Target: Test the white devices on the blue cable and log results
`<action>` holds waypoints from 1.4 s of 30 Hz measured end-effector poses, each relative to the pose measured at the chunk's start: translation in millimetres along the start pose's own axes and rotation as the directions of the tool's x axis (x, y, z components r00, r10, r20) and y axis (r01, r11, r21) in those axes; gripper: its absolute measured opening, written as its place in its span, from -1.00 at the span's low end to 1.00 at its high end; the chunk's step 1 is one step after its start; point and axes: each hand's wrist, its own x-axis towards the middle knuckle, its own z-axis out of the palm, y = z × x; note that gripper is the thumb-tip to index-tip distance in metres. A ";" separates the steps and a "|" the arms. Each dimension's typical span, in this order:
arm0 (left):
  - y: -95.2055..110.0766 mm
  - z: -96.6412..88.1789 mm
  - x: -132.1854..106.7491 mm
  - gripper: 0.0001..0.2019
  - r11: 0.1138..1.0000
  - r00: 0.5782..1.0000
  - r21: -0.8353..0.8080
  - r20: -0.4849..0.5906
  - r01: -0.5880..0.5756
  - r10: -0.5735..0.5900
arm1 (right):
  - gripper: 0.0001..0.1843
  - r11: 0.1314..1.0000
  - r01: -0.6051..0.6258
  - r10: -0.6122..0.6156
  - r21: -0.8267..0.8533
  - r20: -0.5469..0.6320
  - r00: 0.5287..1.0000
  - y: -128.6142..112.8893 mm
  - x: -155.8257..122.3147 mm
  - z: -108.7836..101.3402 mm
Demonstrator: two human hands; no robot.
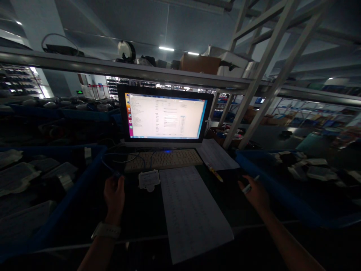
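Observation:
My left hand (114,195) is closed around the end of a blue cable (108,165) that loops up toward the keyboard (166,159). A small white device (148,179) lies just right of that hand. My right hand (254,192) is closed on a white pen (249,185) at the right of the dark desk. Between my hands lies a long printed sheet (191,210). A lit monitor (165,117) stands behind the keyboard.
A second paper (216,154) and a yellow pen (214,173) lie right of the keyboard. Blue bins (70,188) with clear plastic trays flank the desk on the left and right (282,195). A metal shelf rail (141,71) and slanted white struts (262,71) rise overhead.

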 end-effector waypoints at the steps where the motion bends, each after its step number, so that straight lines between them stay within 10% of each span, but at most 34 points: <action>1: -0.7 0.1 0.1 -0.69 1.000 1.000 -0.007 0.006 -0.004 0.004 | -0.60 1.000 0.003 -0.003 0.002 -0.002 1.000 0.2 0.0 0.3; 15: -6.0 0.3 1.9 -0.68 1.000 1.000 -0.010 0.006 -0.015 0.015 | -0.48 0.953 -0.112 0.156 0.280 -0.142 0.978 -23.4 -1.3 -22.7; 19: -3.9 1.6 1.0 -0.68 1.000 1.000 -0.029 -0.004 0.003 -0.003 | -0.50 0.744 -0.369 0.365 0.557 0.123 0.923 -57.9 -36.3 -55.1; 24: -1.9 1.3 0.2 -0.69 0.999 1.000 -0.043 0.010 0.027 -0.027 | -0.54 0.602 -0.553 0.267 0.576 0.507 0.820 -103.3 -96.9 -91.6; 42: -5.2 0.6 1.0 -0.65 0.991 0.999 -0.133 0.028 0.031 -0.027 | -0.57 0.646 -0.549 0.318 0.530 0.467 0.825 -141.4 -117.4 -79.9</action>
